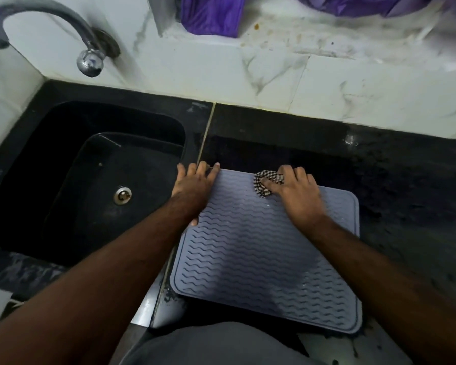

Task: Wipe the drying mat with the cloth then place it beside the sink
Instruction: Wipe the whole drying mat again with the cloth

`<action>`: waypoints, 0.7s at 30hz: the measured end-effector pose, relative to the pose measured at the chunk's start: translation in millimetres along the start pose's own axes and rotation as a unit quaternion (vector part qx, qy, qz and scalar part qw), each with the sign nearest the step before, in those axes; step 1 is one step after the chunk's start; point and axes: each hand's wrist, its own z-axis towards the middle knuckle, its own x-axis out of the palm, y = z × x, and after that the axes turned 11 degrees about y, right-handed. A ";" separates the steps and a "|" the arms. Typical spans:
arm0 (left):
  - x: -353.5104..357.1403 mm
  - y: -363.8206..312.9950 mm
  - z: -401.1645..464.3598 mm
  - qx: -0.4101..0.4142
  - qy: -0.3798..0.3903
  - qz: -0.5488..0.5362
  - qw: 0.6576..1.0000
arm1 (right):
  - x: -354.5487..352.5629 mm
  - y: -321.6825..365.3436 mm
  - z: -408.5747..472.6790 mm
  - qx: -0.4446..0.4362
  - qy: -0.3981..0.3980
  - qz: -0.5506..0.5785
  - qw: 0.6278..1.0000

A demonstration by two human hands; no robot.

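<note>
A lavender drying mat [263,259] with wavy ridges lies flat on the black counter, just right of the sink [71,180]. My right hand [298,196] presses a bunched black-and-white checked cloth [265,183] onto the mat's far edge; most of the cloth is under my fingers. My left hand [195,185] lies flat, fingers spread, on the mat's far left corner and holds nothing.
The black sink has a metal drain [122,195] and a chrome tap [90,57] above it on the white marble wall. Purple fabric [212,14] hangs at the top. Black counter [406,196] stretches right of the mat. The mat's near edge overhangs the counter front.
</note>
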 end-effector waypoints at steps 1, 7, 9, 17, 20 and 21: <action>0.6 -0.2 0.6 -0.003 -0.003 0.003 1.000 | 2.3 -6.5 -4.6 0.003 0.001 -0.002 1.000; 4.5 -2.6 4.6 -0.017 -0.015 0.004 1.000 | 13.8 -40.7 -29.7 0.021 -0.001 -0.032 0.999; 4.6 -3.0 5.4 -0.018 -0.014 -0.003 1.000 | 17.2 -52.8 -37.1 0.027 0.001 -0.033 0.999; 2.7 -9.3 5.2 -0.040 -0.008 0.024 0.999 | 31.8 -99.5 -75.6 0.075 0.003 -0.030 0.997; 2.8 -10.4 2.7 -0.038 -0.017 0.034 0.999 | 34.4 -108.1 -86.7 0.104 0.010 -0.016 0.994; 2.7 -11.3 1.2 -0.036 -0.019 0.040 0.998 | 34.8 -110.2 -89.9 0.113 0.014 -0.013 0.993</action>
